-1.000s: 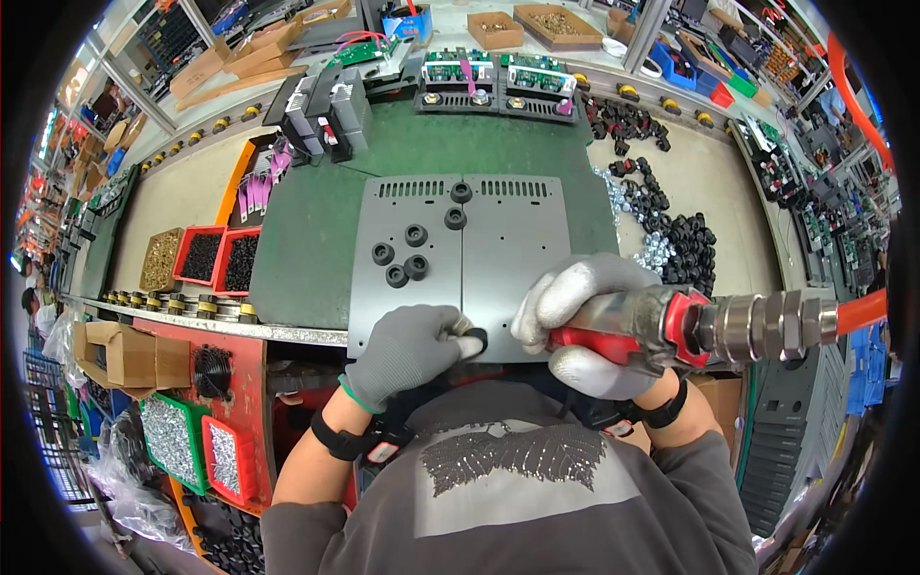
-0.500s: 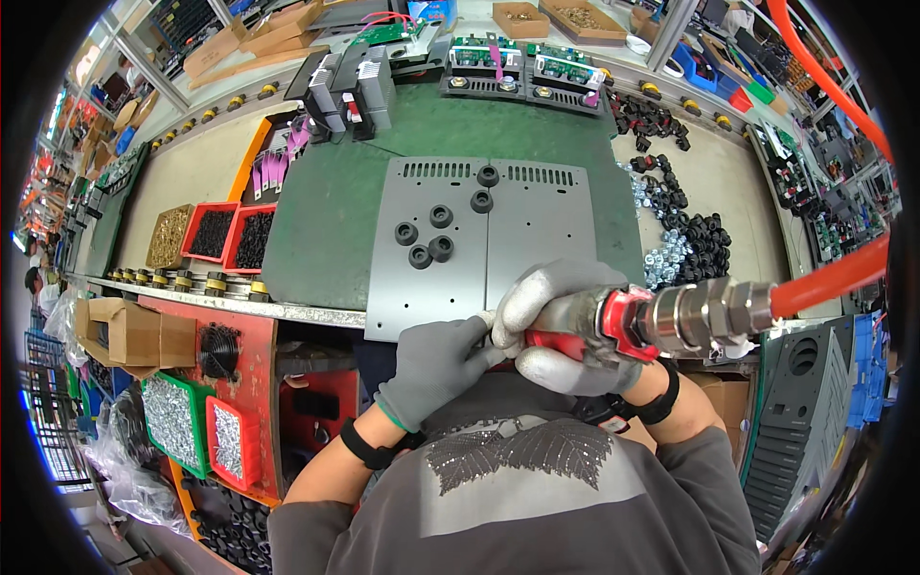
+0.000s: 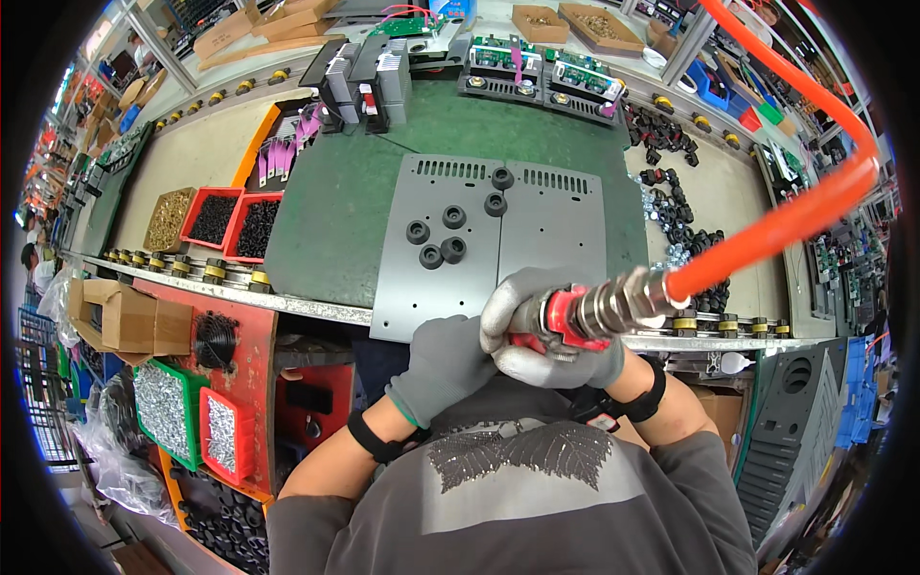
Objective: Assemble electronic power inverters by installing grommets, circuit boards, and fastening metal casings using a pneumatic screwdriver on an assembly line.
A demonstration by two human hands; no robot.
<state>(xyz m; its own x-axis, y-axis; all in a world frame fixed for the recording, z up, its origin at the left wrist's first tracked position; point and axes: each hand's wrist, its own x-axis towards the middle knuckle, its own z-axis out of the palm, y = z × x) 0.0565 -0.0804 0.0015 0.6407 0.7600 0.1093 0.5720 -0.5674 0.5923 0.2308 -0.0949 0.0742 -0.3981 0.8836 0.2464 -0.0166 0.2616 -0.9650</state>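
My right hand (image 3: pixel 539 367), in a grey-and-white glove, is wrapped round a red air-powered hand tool (image 3: pixel 565 318) with metal fittings and an orange hose (image 3: pixel 767 235). The tool's working tip is hidden behind my hands. Close against it, my left hand (image 3: pixel 443 369) in a grey glove has its fingers bent together; what they pinch, if anything, is out of sight. Both hands are at the near edge of two grey metal panels (image 3: pixel 412 287) lying side by side on the green work surface. Several round black rubber feet (image 3: pixel 453 217) stand on the panels, mostly on the left one.
Red bins of black screws (image 3: pixel 257 228) and a box of brass-coloured parts (image 3: pixel 171 220) stand left. Heatsink units (image 3: pixel 383 86) and circuit-board assemblies (image 3: pixel 498 72) line the back. Loose black parts (image 3: pixel 661 134) lie right. Green and red bins (image 3: pixel 168 407) of silvery hardware sit lower left.
My right hand and the tool have shifted slightly left, and the hose has swung into a bend further left. The panels and bench appear slightly further right as the view turns.
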